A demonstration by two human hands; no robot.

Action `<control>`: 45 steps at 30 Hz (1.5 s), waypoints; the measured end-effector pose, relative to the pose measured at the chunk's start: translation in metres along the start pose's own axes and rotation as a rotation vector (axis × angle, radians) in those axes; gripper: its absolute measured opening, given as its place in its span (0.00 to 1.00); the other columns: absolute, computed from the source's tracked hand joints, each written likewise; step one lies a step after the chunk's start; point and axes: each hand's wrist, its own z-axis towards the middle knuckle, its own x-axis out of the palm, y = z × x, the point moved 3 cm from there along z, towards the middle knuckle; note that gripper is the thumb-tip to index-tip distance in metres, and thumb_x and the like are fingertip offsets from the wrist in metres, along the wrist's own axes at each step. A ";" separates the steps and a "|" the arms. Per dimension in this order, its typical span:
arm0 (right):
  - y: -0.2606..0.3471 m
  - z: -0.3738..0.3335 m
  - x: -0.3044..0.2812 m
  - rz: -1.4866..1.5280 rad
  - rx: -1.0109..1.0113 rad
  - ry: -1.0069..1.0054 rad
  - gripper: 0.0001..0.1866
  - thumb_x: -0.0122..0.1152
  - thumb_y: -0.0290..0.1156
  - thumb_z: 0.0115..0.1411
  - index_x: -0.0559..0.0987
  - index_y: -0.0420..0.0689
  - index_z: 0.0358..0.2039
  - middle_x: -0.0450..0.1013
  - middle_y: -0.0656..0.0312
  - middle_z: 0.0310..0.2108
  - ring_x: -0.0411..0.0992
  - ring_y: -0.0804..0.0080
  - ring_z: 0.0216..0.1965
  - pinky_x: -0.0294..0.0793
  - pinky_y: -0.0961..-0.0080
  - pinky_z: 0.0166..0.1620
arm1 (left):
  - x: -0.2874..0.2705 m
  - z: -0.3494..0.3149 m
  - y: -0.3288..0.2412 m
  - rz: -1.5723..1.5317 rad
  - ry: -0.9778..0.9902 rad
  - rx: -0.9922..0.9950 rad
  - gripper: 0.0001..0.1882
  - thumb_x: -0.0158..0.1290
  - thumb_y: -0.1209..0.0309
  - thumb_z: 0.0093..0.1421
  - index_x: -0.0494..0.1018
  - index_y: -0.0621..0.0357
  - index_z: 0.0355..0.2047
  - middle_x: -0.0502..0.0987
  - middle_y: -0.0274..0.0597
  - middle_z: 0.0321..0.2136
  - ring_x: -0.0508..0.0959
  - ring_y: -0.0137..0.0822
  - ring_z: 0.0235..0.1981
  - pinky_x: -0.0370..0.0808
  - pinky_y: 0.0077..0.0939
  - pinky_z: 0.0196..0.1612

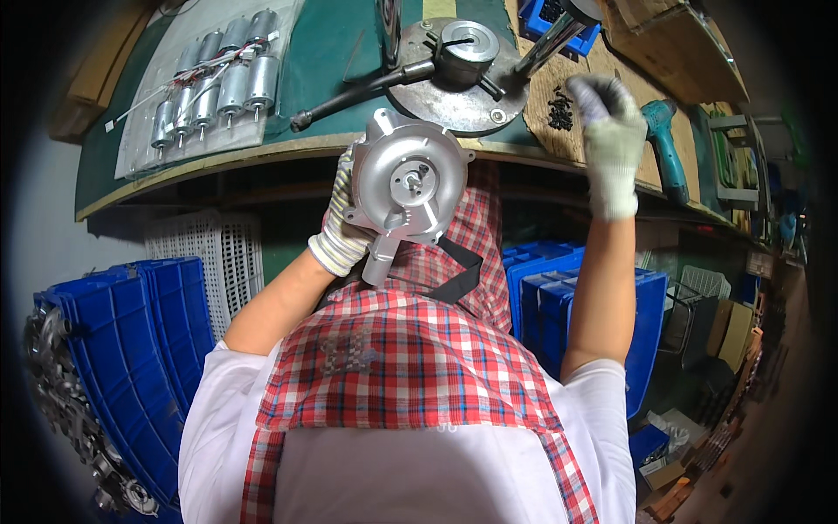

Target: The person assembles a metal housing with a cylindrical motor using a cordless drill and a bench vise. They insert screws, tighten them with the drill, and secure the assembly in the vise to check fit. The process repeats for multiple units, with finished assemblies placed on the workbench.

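Observation:
My left hand [339, 237], in a striped knit glove, grips a round silver metal blower housing [368, 157] by its left side. The housing is tilted up in front of my apron, its outlet spout pointing down; a hub with a shaft and small holes shows at its centre. On the right, my right hand [611, 122], in a pale glove, is raised beside a small pile of black screws [559, 113] on the wooden board. Its fingers are curled together and slightly blurred; what they hold, if anything, is hidden.
A round metal press base [454, 100] with a black lever handle [362, 90] stands ahead. Several silver motors [233, 87] lie on a sheet at the left of the bench. A teal power screwdriver [666, 153] lies at right. Blue crates [109, 358] flank me below the bench.

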 end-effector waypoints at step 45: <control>-0.016 0.015 0.023 -0.958 -0.288 0.001 0.11 0.65 0.37 0.60 0.83 0.42 0.33 0.78 0.51 0.34 0.77 0.51 0.34 0.78 0.58 0.41 | -0.014 -0.030 0.066 -0.595 0.026 -0.357 0.31 0.60 0.74 0.61 0.63 0.58 0.63 0.74 0.40 0.55 0.75 0.32 0.54 0.74 0.29 0.59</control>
